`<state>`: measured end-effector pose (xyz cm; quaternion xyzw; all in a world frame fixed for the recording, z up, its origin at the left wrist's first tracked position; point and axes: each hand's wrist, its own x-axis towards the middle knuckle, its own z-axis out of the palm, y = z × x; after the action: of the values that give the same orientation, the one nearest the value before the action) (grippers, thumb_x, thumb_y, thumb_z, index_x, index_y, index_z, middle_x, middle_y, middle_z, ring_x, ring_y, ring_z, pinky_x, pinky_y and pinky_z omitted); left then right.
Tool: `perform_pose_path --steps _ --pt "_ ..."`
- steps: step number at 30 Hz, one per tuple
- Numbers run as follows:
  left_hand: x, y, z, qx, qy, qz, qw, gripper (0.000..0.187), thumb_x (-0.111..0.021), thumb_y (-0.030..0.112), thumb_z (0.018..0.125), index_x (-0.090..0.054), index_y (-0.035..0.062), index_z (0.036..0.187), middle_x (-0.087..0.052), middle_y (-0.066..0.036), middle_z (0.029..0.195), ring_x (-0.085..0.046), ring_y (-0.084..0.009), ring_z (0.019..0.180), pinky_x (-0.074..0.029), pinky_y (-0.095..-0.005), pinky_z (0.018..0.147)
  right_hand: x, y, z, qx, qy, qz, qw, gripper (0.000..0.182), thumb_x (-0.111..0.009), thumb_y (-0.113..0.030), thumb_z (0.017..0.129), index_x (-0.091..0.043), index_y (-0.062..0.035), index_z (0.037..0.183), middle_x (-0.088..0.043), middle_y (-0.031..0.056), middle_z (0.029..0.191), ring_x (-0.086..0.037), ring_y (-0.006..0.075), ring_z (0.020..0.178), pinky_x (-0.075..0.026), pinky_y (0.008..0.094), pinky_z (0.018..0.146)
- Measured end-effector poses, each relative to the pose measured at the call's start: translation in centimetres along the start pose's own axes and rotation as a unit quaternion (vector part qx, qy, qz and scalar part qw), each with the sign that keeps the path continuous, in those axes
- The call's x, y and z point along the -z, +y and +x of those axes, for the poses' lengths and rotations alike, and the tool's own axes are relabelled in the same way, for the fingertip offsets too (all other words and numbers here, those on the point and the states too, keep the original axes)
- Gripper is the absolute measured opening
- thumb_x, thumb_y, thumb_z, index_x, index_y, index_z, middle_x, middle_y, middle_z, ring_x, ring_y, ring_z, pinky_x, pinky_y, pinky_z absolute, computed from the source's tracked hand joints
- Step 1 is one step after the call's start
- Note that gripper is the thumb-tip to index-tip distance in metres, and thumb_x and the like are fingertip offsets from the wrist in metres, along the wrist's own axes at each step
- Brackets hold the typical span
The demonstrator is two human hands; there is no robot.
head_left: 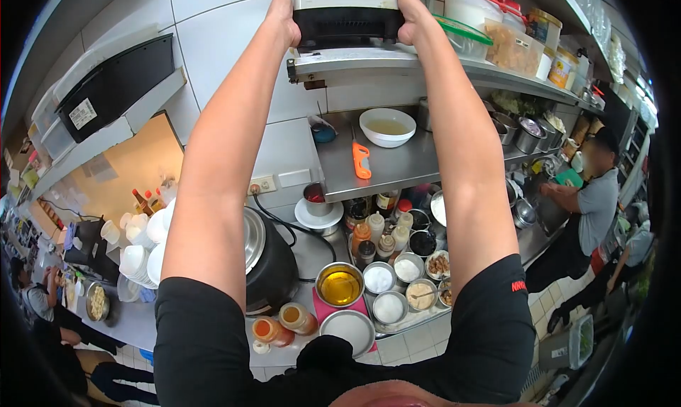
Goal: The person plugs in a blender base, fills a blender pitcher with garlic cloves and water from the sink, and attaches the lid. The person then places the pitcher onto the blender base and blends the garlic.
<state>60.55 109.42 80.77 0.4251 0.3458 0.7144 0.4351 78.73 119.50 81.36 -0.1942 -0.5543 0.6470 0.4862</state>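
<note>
Both my arms are raised to the high metal shelf [355, 61]. There a grey and black box-shaped appliance marked "Dynamex" [345, 17] sits between my hands, right over the shelf's left end. My left hand [284, 15] grips its left side, and my right hand [408, 11] grips the right side. The fingers are partly hidden behind it, and its top is cut off by the frame edge. Close to my right hand stands a clear tub with a green lid [464, 32].
Below are a steel shelf [337, 173] with a white bowl of liquid [387, 128] and an orange lighter [361, 160], a black cooker [277, 265], a pot of yellow oil [340, 285], sauce bottles [362, 233] and seasoning tins. A co-worker [599, 201] stands at the right; others are at left.
</note>
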Motion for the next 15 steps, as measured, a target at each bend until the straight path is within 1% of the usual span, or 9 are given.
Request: perform_pose_path --steps 1,2,3,6,10,12,13,14,15 --pt "0.2 0.0 0.8 0.0 -0.002 0.005 1.0 0.093 -0.038 0.079 0.086 -0.043 0.0033 0.14 -0.053 -0.021 0.134 -0.056 -0.0355 0.12 -0.048 -0.0507 0.099 0.2 0.1 -0.2 0.006 0.0 -0.013 1.0 0.043 -0.072 -0.04 0.08 -0.065 -0.0063 0.106 -0.068 0.01 0.103 -0.066 0.0233 0.094 -0.051 0.0448 0.089" --pt "0.5 -0.2 1.3 -0.011 -0.014 0.009 1.0 0.091 -0.037 0.079 0.087 -0.044 0.0039 0.139 -0.053 -0.021 0.133 -0.057 -0.0353 0.119 -0.048 -0.0505 0.099 0.3 0.2 -0.3 0.01 0.0 -0.026 1.0 0.044 -0.072 -0.041 0.08 -0.065 -0.0066 0.107 -0.068 0.0094 0.104 -0.066 0.024 0.094 -0.051 0.0467 0.088" --pt "0.9 -0.4 1.7 -0.022 -0.026 0.013 0.999 0.09 -0.036 0.078 0.088 -0.045 0.0044 0.138 -0.054 -0.022 0.132 -0.057 -0.0351 0.118 -0.049 -0.0504 0.099 0.6 0.3 -0.3 0.016 0.001 -0.045 0.999 0.045 -0.073 -0.039 0.079 -0.064 -0.0062 0.108 -0.068 0.0093 0.105 -0.066 0.0238 0.095 -0.053 0.0434 0.084" --pt "0.5 -1.6 1.1 -0.075 -0.028 -0.001 0.997 0.087 -0.032 0.077 0.09 -0.047 0.0054 0.137 -0.054 -0.022 0.131 -0.057 -0.0353 0.118 -0.049 -0.0503 0.099 1.2 0.9 -0.2 0.065 -0.022 -0.044 0.997 0.045 -0.074 -0.036 0.079 -0.064 -0.0058 0.109 -0.067 0.0097 0.107 -0.065 0.0234 0.097 -0.052 0.0401 0.085" --pt "1.1 -2.0 0.7 -0.143 -0.036 -0.026 0.989 0.086 -0.027 0.076 0.091 -0.047 0.0067 0.137 -0.054 -0.022 0.131 -0.056 -0.0356 0.12 -0.047 -0.0505 0.102 1.0 1.2 1.0 0.141 -0.058 -0.037 0.988 0.042 -0.074 -0.033 0.079 -0.063 -0.0053 0.108 -0.066 0.0117 0.108 -0.065 0.0235 0.099 -0.052 0.0402 0.088" --pt "1.3 -2.1 0.4 -0.146 -0.054 -0.057 0.986 0.089 -0.034 0.077 0.088 -0.045 0.0037 0.137 -0.053 -0.023 0.132 -0.054 -0.0369 0.121 -0.045 -0.049 0.103 0.7 1.1 0.7 0.173 -0.056 -0.062 0.981 0.04 -0.074 -0.032 0.08 -0.063 -0.0053 0.107 -0.066 0.0115 0.106 -0.064 0.0229 0.099 -0.052 0.0408 0.09" --pt "1.4 -2.2 0.2 -0.149 -0.061 -0.075 0.984 0.091 -0.038 0.078 0.087 -0.044 0.0022 0.138 -0.053 -0.024 0.132 -0.054 -0.0375 0.122 -0.045 -0.0482 0.104 0.5 1.5 1.8 0.18 -0.124 -0.017 0.976 0.031 -0.063 -0.034 0.087 -0.067 -0.0072 0.102 -0.069 0.0082 0.088 -0.067 0.0214 0.08 -0.054 0.0362 0.074" --pt "1.5 -2.0 0.5 -0.141 -0.076 -0.112 0.981 0.085 -0.039 0.076 0.089 -0.048 0.0045 0.134 -0.056 -0.021 0.129 -0.057 -0.0358 0.117 -0.046 -0.0479 0.101 0.6 1.6 2.3 0.227 -0.131 -0.011 0.965 0.025 -0.064 -0.027 0.087 -0.066 -0.0089 0.104 -0.069 0.0065 0.094 -0.066 0.0178 0.085 -0.054 0.0325 0.078" --pt "1.4 -1.6 1.1 -0.135 -0.089 -0.15 0.975 0.079 -0.039 0.073 0.09 -0.052 0.0069 0.131 -0.059 -0.019 0.126 -0.06 -0.0341 0.112 -0.048 -0.0477 0.099 0.5 1.5 2.2 0.246 -0.149 -0.009 0.958 0.025 -0.064 -0.027 0.087 -0.066 -0.0096 0.105 -0.069 0.006 0.095 -0.066 0.0176 0.085 -0.054 0.0322 0.078"
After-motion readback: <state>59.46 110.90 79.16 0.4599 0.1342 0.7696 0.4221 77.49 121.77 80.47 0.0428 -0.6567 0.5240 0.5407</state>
